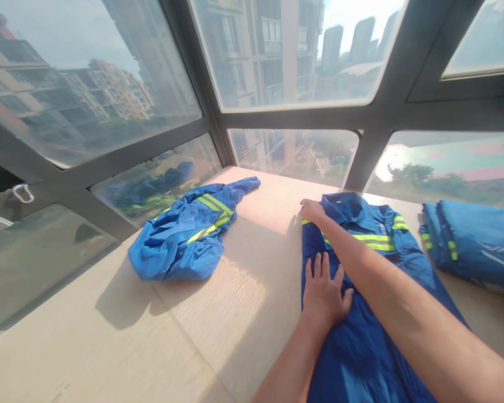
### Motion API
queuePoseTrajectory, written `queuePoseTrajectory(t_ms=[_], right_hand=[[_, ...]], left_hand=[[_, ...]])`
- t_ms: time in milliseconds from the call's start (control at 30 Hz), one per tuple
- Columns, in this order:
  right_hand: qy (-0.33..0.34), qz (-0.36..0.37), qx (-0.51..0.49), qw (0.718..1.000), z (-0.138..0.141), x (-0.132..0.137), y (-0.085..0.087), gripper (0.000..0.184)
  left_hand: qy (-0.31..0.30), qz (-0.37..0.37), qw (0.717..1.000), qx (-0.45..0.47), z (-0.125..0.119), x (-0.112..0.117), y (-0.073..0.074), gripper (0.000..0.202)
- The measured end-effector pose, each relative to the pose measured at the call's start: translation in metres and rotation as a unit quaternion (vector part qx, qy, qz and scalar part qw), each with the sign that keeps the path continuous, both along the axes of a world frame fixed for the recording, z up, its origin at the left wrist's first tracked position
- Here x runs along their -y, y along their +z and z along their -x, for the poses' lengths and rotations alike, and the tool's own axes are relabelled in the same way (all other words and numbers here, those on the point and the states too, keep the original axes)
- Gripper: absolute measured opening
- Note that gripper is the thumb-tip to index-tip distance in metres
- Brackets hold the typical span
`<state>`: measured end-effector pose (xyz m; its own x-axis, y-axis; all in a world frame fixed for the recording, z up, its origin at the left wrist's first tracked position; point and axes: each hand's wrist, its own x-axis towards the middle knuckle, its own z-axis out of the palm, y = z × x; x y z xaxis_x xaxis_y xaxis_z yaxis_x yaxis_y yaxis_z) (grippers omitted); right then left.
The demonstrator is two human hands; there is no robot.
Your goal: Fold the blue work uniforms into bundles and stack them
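Three blue garments with yellow-green stripes lie on a pale surface (88,336), and both bare hands are at the middle one, the laid-out garment (363,336). It is spread lengthwise on the right half of the view, its collar (355,211) toward the windows and its lower end running out of the bottom edge of the view. The left hand (325,288) rests palm down on the left part of this garment, below the chest stripe, its grip wide, with the fingers spread and the thumb out to the right. The right arm crosses over the cloth, so that the right hand (313,210) is at the upper left edge, beside the collar, with the fingers bent; whether that grip pinches the fabric I cannot tell. White lettering, too small to read, shows on the chest. To the left, well apart from the hands, the crumpled garment (172,246) lies in a loose heap, one sleeve pointing toward the window corner. To the right, near the laid-out garment, the folded bundle (479,240) lies partly out of view. Dark window frames (294,118) enclose the surface, with buildings (273,56) beyond the glass; sunlight falls across the tops of the garments.
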<state>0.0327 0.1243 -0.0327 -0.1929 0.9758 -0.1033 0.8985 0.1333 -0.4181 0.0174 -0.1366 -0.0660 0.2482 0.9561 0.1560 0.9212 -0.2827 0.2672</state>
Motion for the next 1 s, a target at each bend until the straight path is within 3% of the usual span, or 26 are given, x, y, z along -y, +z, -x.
queuePoseTrajectory(t_ms=[167, 367, 467, 600, 700, 767, 867, 1000], right_hand=[[0.037, -0.05, -0.003, 0.998, -0.008, 0.003, -0.013, 0.035], [0.121, -0.12, -0.042, 0.984, -0.009, 0.035, -0.002, 0.049], [0.128, -0.166, -0.075, 0.975, -0.042, 0.071, -0.005, 0.048], [0.115, -0.232, -0.152, 0.954, -0.13, 0.13, -0.022, 0.041], [0.068, -0.257, -0.137, 0.954, -0.199, 0.169, -0.033, 0.04], [0.037, -0.267, -0.108, 0.957, -0.229, 0.187, -0.037, 0.038], [0.026, -0.252, -0.045, 0.966, -0.244, 0.204, -0.04, 0.038], [0.046, -0.202, 0.059, 0.977, -0.224, 0.216, -0.044, 0.049]], left_hand=[[-0.005, 0.004, 1.0, -0.003, 0.001, -0.002, 0.0, 0.068], [0.005, 0.004, 1.0, -0.017, 0.001, -0.006, -0.001, 0.068], [0.008, 0.001, 1.0, -0.015, 0.001, -0.007, -0.001, 0.066], [0.015, -0.02, 1.0, -0.018, 0.0, -0.008, -0.002, 0.063], [0.017, -0.031, 0.999, -0.026, 0.0, -0.01, -0.003, 0.063], [0.018, -0.031, 0.999, -0.035, 0.0, -0.012, -0.004, 0.062], [0.02, -0.039, 0.998, -0.049, 0.0, -0.014, -0.004, 0.06], [0.02, -0.043, 0.996, -0.072, 0.0, -0.017, -0.003, 0.06]])
